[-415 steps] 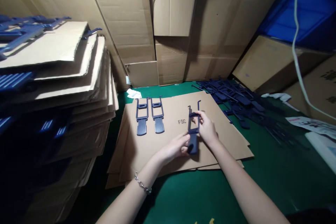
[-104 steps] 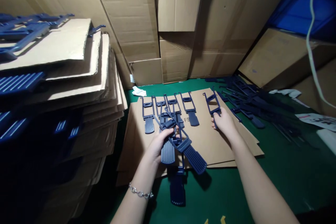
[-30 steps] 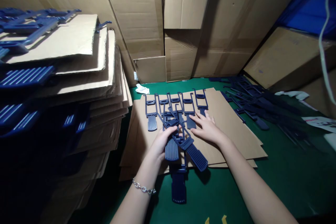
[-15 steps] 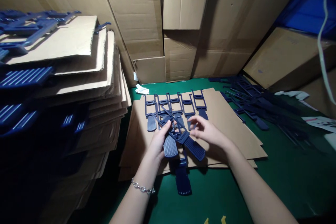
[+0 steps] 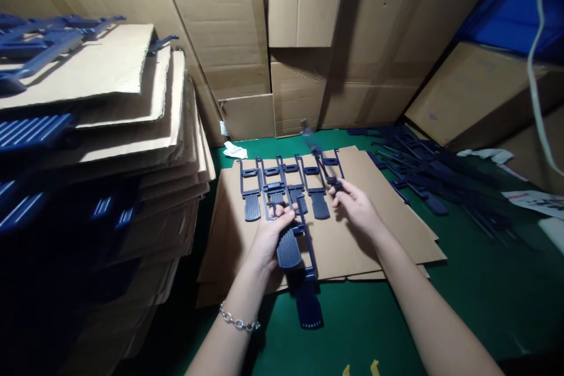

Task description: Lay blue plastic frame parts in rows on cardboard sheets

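My left hand (image 5: 268,238) is closed around a dark blue plastic frame with a ribbed paddle (image 5: 289,248), its paddle pointing toward me. Pinched in the fingers of my right hand (image 5: 355,202) is another dark blue plastic frame (image 5: 324,158), tilted up and smeared by motion. Several like pieces lie in a row on a cardboard sheet (image 5: 374,229), one with its ribbed paddle (image 5: 252,208) at the left end. Below my left hand, one more frame has its smooth paddle (image 5: 309,305) reaching past the sheet's near edge.
Cardboard layers (image 5: 171,147) with blue frames between them form a tall stack at left. On the green table (image 5: 476,294), a pile of dark frames (image 5: 414,158) lies at right. White scrap (image 5: 235,150) and yellow bits (image 5: 374,368) are also there. Cardboard walls (image 5: 220,23) stand behind.
My right hand has closed on one frame from the left hand's bunch and swung it up and away, with its paddle end now far side. My left hand still holds the other.
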